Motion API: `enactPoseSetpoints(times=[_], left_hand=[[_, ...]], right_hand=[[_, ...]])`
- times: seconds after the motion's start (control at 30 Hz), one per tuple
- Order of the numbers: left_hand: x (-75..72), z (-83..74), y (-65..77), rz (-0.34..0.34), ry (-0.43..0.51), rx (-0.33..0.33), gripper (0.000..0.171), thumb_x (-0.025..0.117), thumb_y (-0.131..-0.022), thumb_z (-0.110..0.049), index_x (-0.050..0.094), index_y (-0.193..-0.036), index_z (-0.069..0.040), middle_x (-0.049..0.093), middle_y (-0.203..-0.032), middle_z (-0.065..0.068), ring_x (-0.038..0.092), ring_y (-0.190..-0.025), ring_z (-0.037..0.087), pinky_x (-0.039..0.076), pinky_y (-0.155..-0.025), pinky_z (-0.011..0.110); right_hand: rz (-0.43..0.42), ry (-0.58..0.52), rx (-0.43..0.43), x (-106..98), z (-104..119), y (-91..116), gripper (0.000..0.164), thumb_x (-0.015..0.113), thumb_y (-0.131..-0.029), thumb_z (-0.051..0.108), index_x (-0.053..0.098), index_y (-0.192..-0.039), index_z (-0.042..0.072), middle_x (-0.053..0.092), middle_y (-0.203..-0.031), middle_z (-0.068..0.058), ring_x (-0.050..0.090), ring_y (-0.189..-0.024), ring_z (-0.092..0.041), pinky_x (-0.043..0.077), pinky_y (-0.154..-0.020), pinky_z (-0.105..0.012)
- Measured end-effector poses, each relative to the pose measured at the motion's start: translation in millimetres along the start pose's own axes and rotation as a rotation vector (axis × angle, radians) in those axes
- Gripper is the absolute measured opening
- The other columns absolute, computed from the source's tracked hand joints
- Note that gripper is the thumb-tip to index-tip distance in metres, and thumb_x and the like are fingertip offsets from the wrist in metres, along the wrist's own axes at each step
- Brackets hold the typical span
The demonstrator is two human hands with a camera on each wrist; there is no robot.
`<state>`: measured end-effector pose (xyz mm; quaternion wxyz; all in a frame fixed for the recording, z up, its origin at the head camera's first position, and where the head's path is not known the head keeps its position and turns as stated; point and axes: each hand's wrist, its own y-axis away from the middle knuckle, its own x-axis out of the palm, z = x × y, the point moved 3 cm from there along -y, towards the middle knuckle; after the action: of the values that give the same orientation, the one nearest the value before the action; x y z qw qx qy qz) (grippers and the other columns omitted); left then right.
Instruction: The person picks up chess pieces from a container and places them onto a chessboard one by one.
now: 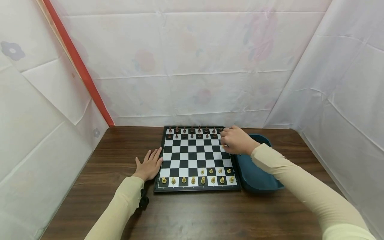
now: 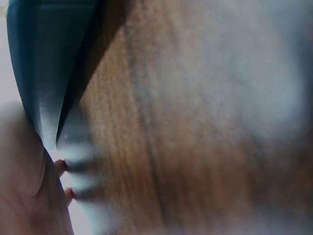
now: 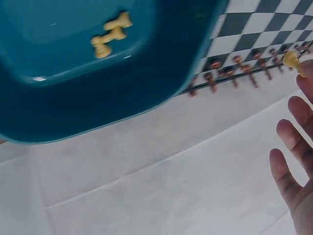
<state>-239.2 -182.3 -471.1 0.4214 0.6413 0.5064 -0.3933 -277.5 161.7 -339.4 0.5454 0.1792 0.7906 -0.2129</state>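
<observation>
The chessboard (image 1: 184, 155) lies on the table, with yellow chess pieces on its near rows and dark brown ones (image 1: 192, 136) on its far rows. My right hand (image 1: 240, 140) is over the board's right edge, pinching a yellow pawn (image 3: 292, 59) between thumb and fingertip, its other fingers spread apart. My left hand (image 1: 149, 165) rests with fingers extended against the board's left edge. Part of its palm (image 2: 22, 186) shows in the blurred left wrist view. The near second row has yellow pawns (image 1: 211, 171) on its right half only.
A teal tub (image 1: 259, 175) stands right of the board, partly under my right forearm. Several yellow pieces (image 3: 101, 48) lie in it. White patterned sheets (image 1: 192, 66) hang behind and at both sides of the brown wooden table (image 1: 192, 216).
</observation>
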Motion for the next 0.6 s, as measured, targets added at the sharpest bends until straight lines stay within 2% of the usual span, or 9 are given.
enactPoseSetpoints(times=[0.2,0.6], left_hand=[[0.4,-0.2,0.1,0.003,-0.004,-0.009,0.057,0.019,-0.105,-0.042,0.009,-0.155,-0.018,0.016,-0.158,0.013,0.005,-0.144,0.036,-0.009,-0.100,0.073],[4.3,-1.6,-2.1,-0.003,-0.005,-0.009,0.058,0.017,-0.104,-0.045,0.009,-0.155,-0.019,0.016,-0.158,0.012,0.005,-0.144,0.036,-0.009,-0.099,0.073]], right_hand=[[-0.025,-0.008,-0.092,-2.6,21.9,-18.7,0.013,0.069,-0.081,0.020,0.066,-0.069,0.021,0.054,-0.076,0.004,0.046,-0.067,-0.015,0.030,-0.059,-0.032],[0.024,-0.082,-0.201,1.8,61.6,-47.8,0.005,0.070,-0.083,0.024,0.071,-0.078,0.022,0.060,-0.084,0.007,0.051,-0.074,-0.012,0.038,-0.063,-0.030]])
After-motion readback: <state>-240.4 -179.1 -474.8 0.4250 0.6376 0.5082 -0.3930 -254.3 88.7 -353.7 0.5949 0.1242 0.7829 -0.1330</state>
